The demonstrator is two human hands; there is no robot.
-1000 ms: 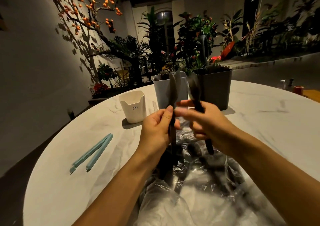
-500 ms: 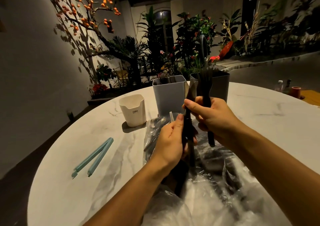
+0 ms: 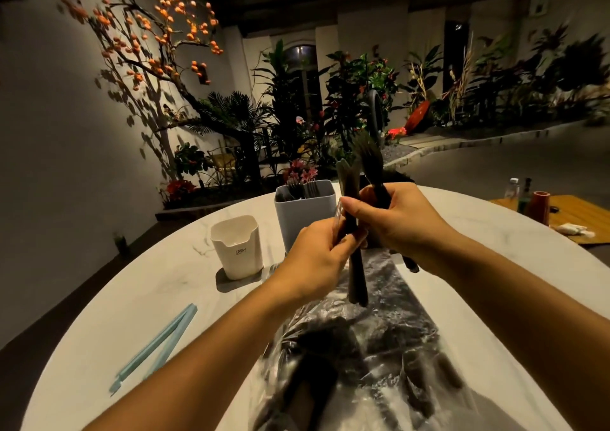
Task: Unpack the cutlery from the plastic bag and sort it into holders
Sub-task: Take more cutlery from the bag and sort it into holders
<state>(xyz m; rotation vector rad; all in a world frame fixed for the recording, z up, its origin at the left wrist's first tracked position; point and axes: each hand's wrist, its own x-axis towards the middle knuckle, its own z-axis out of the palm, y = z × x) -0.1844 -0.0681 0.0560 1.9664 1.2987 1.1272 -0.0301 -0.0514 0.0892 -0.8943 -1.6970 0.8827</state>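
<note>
My left hand grips a bundle of dark knives upright, together with a thin clear piece. My right hand holds a bunch of dark forks, tines up, touching the knives. Both hands hover above the crumpled clear plastic bag, which lies on the white round table with more dark cutlery inside. Behind the hands stand a grey holder with forks in it, a white holder to its left, and a dark holder mostly hidden by my right hand.
A light-blue bag clip lies open on the table at the left. A wooden table with small bottles and a red cup stands at the far right. Plants and a dim wall lie beyond the table's far edge.
Both hands have risen and moved closer together. The knives in my left hand now stand against the forks in my right, higher above the bag.
</note>
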